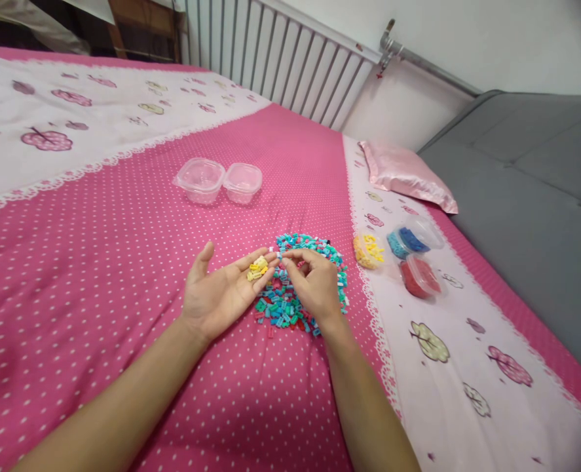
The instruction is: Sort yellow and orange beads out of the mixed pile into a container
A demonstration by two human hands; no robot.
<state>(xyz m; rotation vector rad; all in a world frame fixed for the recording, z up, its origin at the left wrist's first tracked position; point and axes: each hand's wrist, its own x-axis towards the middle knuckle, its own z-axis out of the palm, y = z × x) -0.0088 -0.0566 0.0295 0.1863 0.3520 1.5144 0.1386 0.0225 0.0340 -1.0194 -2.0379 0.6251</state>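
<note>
My left hand (221,295) is palm up with its fingers stretched out. Several small yellow toy bricks (258,267) lie on those fingers. Close beside the left fingertips, my right hand (314,278) is closed in a pinch, and a small white brick (279,254) shows at its tips. Beneath both hands a loose pile of tiny toy bricks (283,311) spreads over the bed, mostly teal, green and blue with some red, pink and white. My right hand covers part of the pile.
Two clear plastic tubs (202,180) stand beyond the pile. To the right are a tub of yellow bricks (369,252), a tub of blue bricks (408,241) and a tub of red bricks (420,276). A pink pillow (408,174) lies by the grey headboard (530,183); a radiator (290,59) is behind.
</note>
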